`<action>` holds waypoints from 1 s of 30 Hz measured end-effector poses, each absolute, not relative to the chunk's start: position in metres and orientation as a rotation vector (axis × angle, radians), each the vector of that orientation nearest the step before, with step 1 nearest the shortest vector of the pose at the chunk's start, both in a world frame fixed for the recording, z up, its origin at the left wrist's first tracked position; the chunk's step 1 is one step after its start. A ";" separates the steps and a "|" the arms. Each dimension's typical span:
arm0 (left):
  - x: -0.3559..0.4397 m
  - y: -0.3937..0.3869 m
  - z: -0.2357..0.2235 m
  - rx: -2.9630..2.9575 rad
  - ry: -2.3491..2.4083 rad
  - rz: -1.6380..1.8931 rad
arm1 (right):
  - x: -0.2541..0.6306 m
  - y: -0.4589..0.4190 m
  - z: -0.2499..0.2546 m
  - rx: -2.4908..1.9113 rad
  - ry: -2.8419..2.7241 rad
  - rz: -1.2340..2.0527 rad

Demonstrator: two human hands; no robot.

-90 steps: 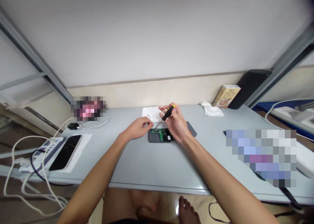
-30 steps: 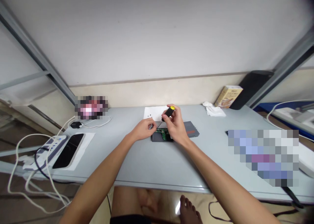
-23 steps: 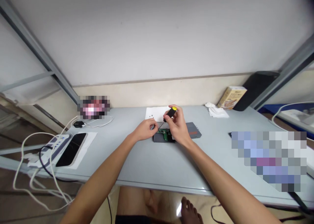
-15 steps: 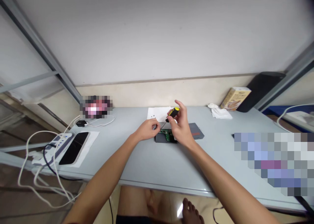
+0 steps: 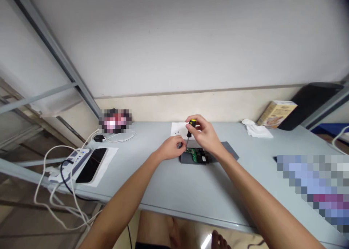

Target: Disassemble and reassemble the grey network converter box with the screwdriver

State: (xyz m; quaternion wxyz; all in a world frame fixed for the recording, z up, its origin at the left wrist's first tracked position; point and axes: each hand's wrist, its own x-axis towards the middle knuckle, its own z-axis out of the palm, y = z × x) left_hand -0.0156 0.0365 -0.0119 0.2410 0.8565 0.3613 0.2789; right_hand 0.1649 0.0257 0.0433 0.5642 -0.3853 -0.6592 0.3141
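Right hand (image 5: pixel 204 134) wrapped round a slightly tilted screwdriver (image 5: pixel 190 132), left hand (image 5: pixel 172 147) curled beside a circuit board (image 5: pixel 194 157), hold unclear.

There are two hands (image 5: pixel 172 147) (image 5: pixel 206 134), one screwdriver (image 5: pixel 189 132), one circuit board (image 5: pixel 194 157), one phone (image 5: pixel 92 165), one power strip (image 5: pixel 79 158), one black charger (image 5: pixel 98 138), one yellow carton (image 5: pixel 277 114) and one worktop (image 5: pixel 177 187).

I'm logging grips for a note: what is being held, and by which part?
The right hand holds the screwdriver by its black-and-yellow handle. The left hand is near the circuit board; whether it holds anything cannot be told.
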 end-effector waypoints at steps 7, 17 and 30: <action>-0.015 0.040 -0.016 2.337 1.003 0.728 | 0.140 0.019 0.035 -0.879 -1.496 0.814; -0.015 0.039 -0.016 2.381 0.996 0.747 | 0.151 0.010 0.027 -0.890 -1.450 0.594; -0.015 0.038 -0.014 2.333 0.999 0.741 | 0.161 0.020 0.024 -0.684 -1.183 1.018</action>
